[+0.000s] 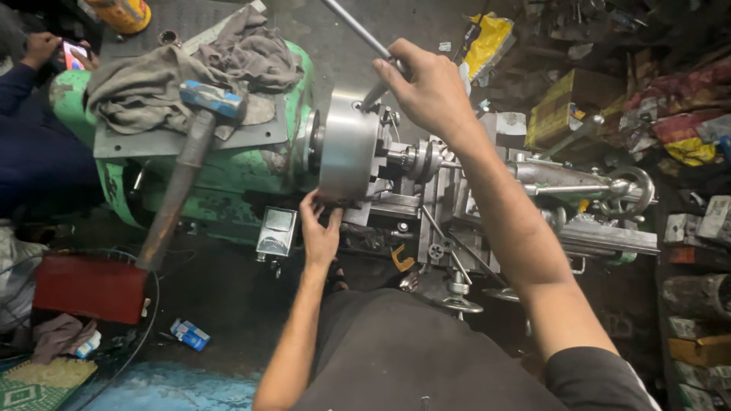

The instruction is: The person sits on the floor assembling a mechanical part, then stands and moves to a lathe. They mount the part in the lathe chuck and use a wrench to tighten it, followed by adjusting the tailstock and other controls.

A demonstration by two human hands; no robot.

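Right hand (430, 91) grip clenched on steel bar (358, 29) seated in top of lathe chuck (348, 144); bar's long axis runs up-left, away from me. Left hand (320, 232) open, flat under chuck rim, nearer me. I note small blue-white box (189, 333) on floor lower left, yellow packet (489, 42) upper right.
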